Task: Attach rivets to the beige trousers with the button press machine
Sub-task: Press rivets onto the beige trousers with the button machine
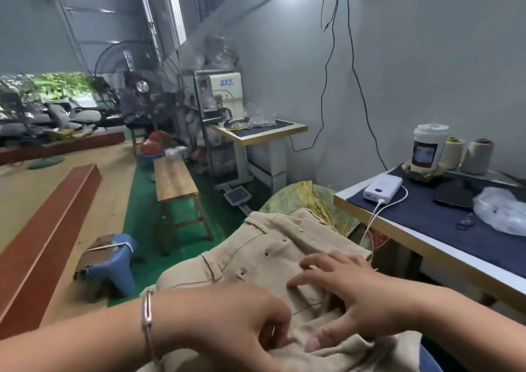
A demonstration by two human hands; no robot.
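Red-brown beams [48, 229]: lay long on the wooden floor at the far left, one running from near to far.
Blue stool [113, 260]: stood on the green floor strip, left of the trousers, with a flat brown pad strapped on top.
Wooden bench [175, 178]: stood farther back on the green strip, beyond the stool.
Left hand [242, 323]: lay low and near, a silver bracelet [148, 323] on its wrist; its fingers were curled and pinching a fold of the beige cloth.
Beige trousers [270, 246]: were heaped in the near middle, under both hands, waistband toward the far side; several small metal rivets [299, 230] showed along the front.
White machine [225, 93]: stood far back in the middle against the grey wall, on a table with a dark top.
Right hand [350, 295]: rested on the trousers just right of the left hand, fingers spread and fairly straight, pressing the cloth, thumb close to the left hand's fingertips.
Dark-topped table [427, 221]: stood at the right, beside the trousers, carrying a white power bank [382, 191] with a cable, a lidded cup [428, 149], two thread cones [478, 155] and a clear plastic bag [501, 209].
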